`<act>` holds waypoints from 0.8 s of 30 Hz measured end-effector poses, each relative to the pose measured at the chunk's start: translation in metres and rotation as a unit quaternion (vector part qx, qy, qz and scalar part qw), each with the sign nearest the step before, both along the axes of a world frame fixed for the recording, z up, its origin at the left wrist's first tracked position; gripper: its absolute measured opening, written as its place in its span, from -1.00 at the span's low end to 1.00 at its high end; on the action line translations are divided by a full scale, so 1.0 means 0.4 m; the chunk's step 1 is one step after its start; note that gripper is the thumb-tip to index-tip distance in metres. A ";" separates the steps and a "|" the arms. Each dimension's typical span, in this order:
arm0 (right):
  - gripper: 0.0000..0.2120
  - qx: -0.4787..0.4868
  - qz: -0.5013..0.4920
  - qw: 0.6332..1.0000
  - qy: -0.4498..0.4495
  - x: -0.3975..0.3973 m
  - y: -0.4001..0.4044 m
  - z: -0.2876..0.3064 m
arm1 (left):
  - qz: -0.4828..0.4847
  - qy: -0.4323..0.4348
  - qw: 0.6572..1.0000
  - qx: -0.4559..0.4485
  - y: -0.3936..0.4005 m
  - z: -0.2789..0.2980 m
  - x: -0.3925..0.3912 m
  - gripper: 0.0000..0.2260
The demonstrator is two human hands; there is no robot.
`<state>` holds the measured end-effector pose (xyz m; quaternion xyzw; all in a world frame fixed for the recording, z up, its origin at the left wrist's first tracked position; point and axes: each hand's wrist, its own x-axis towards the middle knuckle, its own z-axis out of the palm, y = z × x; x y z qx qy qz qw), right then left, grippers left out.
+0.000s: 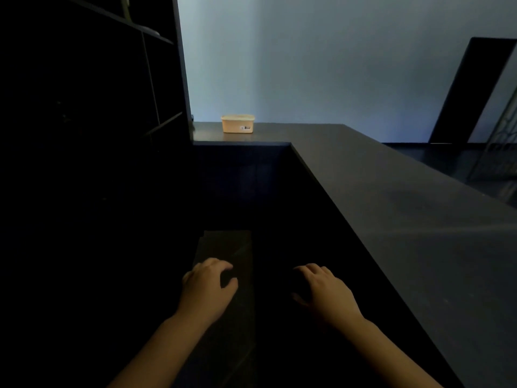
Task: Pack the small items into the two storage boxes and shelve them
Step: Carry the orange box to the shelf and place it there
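A small cream storage box (237,124) with its lid on and a label on its front stands at the far end of the dark counter (391,219), near the wall. My left hand (208,284) and my right hand (324,289) reach down, palms down, into the dark well beside the counter. The left hand hovers over a dim flat surface (226,247). The fingers of both hands are curved around very dark spots. It is too dark to tell whether anything is in them. No small items are visible.
A tall dark shelf unit (112,93) with several compartments rises at the left. The long counter runs along the right, from the near edge to the wall. A dark panel (472,91) leans against the wall at the far right.
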<state>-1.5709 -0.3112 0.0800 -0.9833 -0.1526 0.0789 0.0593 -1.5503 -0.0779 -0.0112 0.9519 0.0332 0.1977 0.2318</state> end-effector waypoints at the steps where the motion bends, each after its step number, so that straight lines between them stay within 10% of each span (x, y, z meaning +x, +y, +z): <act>1: -0.42 0.004 0.000 1.000 -0.004 0.059 0.014 0.006 | 0.000 -0.002 1.000 -0.002 0.013 0.008 0.063 -0.72; 24: -0.44 0.027 0.052 0.998 -0.027 1.359 0.124 0.024 | 0.004 0.027 0.998 -0.050 0.053 0.097 1.273 -0.69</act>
